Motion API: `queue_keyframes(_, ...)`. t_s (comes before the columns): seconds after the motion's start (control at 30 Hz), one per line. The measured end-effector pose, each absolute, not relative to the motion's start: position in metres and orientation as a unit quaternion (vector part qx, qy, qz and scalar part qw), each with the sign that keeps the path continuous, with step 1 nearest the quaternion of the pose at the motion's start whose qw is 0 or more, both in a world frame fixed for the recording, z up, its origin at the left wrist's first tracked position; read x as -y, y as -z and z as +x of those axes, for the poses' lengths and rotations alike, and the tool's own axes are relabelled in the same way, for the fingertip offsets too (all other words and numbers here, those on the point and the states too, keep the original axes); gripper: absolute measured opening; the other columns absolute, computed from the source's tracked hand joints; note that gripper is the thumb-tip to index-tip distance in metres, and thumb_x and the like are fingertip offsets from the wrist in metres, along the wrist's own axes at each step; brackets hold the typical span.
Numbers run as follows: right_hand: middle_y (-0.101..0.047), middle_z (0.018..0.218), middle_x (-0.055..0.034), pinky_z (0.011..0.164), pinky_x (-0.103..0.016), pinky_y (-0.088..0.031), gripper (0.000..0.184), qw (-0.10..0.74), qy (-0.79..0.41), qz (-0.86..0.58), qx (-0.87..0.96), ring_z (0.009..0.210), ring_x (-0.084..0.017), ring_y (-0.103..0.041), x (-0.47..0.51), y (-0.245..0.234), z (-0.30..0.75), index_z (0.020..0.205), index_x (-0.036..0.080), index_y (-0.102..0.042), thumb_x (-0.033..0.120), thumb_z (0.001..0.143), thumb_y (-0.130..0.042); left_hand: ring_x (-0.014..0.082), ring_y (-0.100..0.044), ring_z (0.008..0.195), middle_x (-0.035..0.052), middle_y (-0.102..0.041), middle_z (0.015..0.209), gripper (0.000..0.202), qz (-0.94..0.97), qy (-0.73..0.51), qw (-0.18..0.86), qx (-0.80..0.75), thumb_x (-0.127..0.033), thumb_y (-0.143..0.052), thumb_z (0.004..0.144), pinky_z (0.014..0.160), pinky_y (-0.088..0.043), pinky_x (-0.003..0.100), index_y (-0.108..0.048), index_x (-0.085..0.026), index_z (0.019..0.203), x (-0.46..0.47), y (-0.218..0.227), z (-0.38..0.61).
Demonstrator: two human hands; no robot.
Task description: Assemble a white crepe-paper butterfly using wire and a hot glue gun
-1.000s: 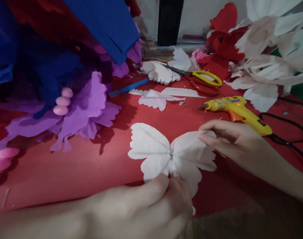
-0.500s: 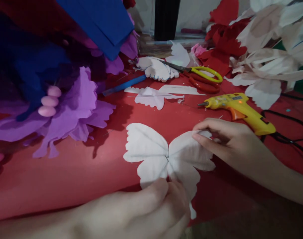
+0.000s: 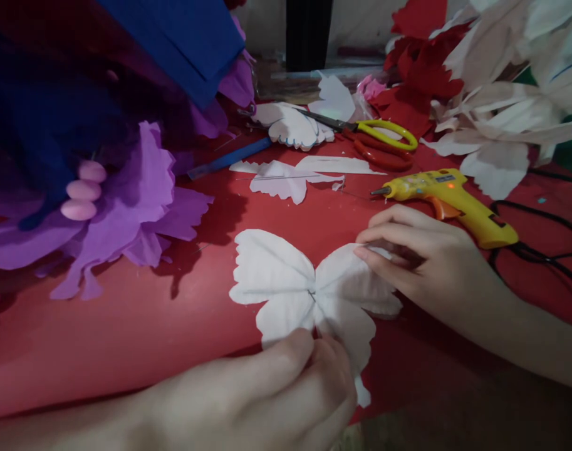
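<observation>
A white paper butterfly [image 3: 276,269] with scalloped wings lies spread near the front of the red tabletop. Thin lines run from its centre out along the wings. My left hand [image 3: 295,388] is closed at the lower middle of the butterfly, thumb and fingers pinching it there; the fingertips are partly hidden. My right hand [image 3: 417,250] pinches the edge of the upper right wing between thumb and fingers. Just beyond that hand rests a yellow glue gun [image 3: 473,216] with an orange trigger and a small orange light, its nozzle pointing left.
Scissors [image 3: 384,134] with yellow and red handles lie at the back, touching white cut-outs [image 3: 297,128]. Paper scraps [image 3: 286,178] and a blue pen-like stick [image 3: 234,156] are nearby. Purple paper petals [image 3: 145,200] crowd the left, white ones [image 3: 497,163] the right. A black cord [image 3: 539,254] trails rightward.
The view has shifted slightly, so most things appear a little further left. The right fingers have spread a little on the upper right wing; the left hand keeps its pinch.
</observation>
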State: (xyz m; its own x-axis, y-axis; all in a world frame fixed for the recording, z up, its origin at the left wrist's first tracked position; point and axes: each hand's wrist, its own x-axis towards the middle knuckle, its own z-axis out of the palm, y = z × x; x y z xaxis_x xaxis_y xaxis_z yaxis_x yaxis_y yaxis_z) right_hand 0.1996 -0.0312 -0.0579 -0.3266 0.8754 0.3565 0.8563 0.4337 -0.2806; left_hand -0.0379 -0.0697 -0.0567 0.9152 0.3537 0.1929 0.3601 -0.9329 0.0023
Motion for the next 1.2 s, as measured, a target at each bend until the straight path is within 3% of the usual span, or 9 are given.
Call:
queue_keyframes(0.13, -0.058, 0.080, 0.0002, 0.050, -0.012, -0.039, 0.018, 0.224, 0.001, -0.535, 0.815, 0.058, -0.002, -0.050, 0.033, 0.058, 0.198, 0.077, 0.015, -0.063, 0.026, 0.087, -0.051, 0.0158, -0.048, 0.105, -0.0052, -0.068, 0.102, 0.028, -0.977, 0.121, 0.110, 0.137, -0.023, -0.046, 0.088, 0.093, -0.042, 0.023, -0.067, -0.028, 0.106, 0.062, 0.050, -0.032)
queue_keyframes(0.2, -0.058, 0.080, 0.0001, 0.050, -0.013, -0.038, 0.019, 0.221, 0.012, -0.536, 0.815, 0.056, -0.002, -0.048, 0.033, 0.059, 0.198, 0.078, 0.015, -0.062, 0.027, 0.088, -0.050, 0.0144, -0.045, 0.104, -0.0056, -0.066, 0.102, 0.030, -0.975, 0.117, 0.122, 0.142, -0.019, -0.041, 0.091, 0.090, -0.040, 0.021, -0.068, -0.027, 0.104, 0.061, 0.050, -0.030)
queue_keyframes(0.43, -0.059, 0.089, -0.0026, 0.053, -0.017, -0.041, 0.024, 0.215, 0.059, -0.545, 0.808, 0.060, -0.005, -0.050, 0.034, 0.062, 0.197, 0.093, 0.015, -0.061, 0.033, 0.090, -0.046, 0.0167, -0.047, 0.088, -0.0030, -0.066, 0.099, 0.033, -0.975, 0.171, 0.126, 0.063, -0.014, -0.039, 0.087, 0.083, -0.039, 0.025, -0.070, -0.026, 0.092, 0.046, 0.052, -0.030)
queue_keyframes(0.57, -0.058, 0.093, -0.0053, 0.055, -0.019, -0.043, 0.026, 0.221, 0.119, -0.533, 0.808, 0.063, -0.007, -0.051, 0.042, 0.060, 0.194, 0.102, 0.013, -0.057, 0.033, 0.092, -0.044, 0.0160, -0.050, 0.093, -0.0030, -0.066, 0.103, 0.043, -0.973, 0.188, 0.091, 0.093, -0.009, -0.027, 0.091, 0.087, -0.039, 0.028, -0.066, -0.025, 0.098, 0.043, 0.047, -0.034)
queue_keyframes(0.67, -0.058, 0.101, -0.0087, 0.070, -0.024, -0.047, 0.025, 0.208, 0.144, -0.482, 0.839, 0.082, -0.013, -0.056, 0.056, 0.055, 0.188, 0.107, 0.011, -0.056, 0.024, 0.092, -0.042, 0.0186, -0.054, 0.100, 0.0013, -0.066, 0.112, 0.039, -0.968, 0.178, 0.062, 0.166, -0.010, -0.026, 0.094, 0.093, -0.038, 0.034, -0.060, -0.016, 0.112, 0.038, 0.042, -0.036)
queue_keyframes(0.77, -0.057, 0.112, -0.0130, 0.087, -0.032, -0.046, 0.034, 0.165, 0.148, -0.436, 0.872, 0.103, -0.021, -0.053, 0.069, 0.053, 0.177, 0.114, 0.003, -0.054, 0.020, 0.091, -0.037, 0.0250, -0.058, 0.108, 0.0116, -0.065, 0.118, 0.039, -0.966, 0.149, 0.057, 0.203, -0.017, -0.025, 0.096, 0.098, -0.039, 0.043, -0.057, -0.006, 0.117, 0.030, 0.042, -0.037)
queue_keyframes(0.97, -0.047, 0.127, -0.0250, 0.095, -0.041, -0.042, 0.059, 0.095, 0.181, -0.437, 0.876, 0.117, -0.032, -0.047, 0.078, 0.063, 0.153, 0.120, -0.010, -0.052, 0.036, 0.095, -0.025, 0.0274, -0.057, 0.116, 0.0145, -0.061, 0.125, 0.041, -0.962, 0.143, -0.001, 0.232, -0.023, -0.027, 0.097, 0.103, -0.040, 0.052, -0.057, -0.006, 0.119, 0.025, 0.050, -0.039)
queue_keyframes(1.2, -0.042, 0.127, -0.0341, 0.093, -0.048, -0.043, 0.096, 0.055, 0.195, -0.473, 0.858, 0.116, -0.040, -0.047, 0.074, 0.070, 0.142, 0.118, -0.014, -0.054, 0.073, 0.081, -0.034, 0.0290, -0.052, 0.123, 0.0158, -0.057, 0.129, 0.041, -0.961, 0.132, -0.046, 0.237, -0.023, -0.030, 0.096, 0.105, -0.040, 0.053, -0.060, -0.006, 0.118, 0.028, 0.058, -0.043)
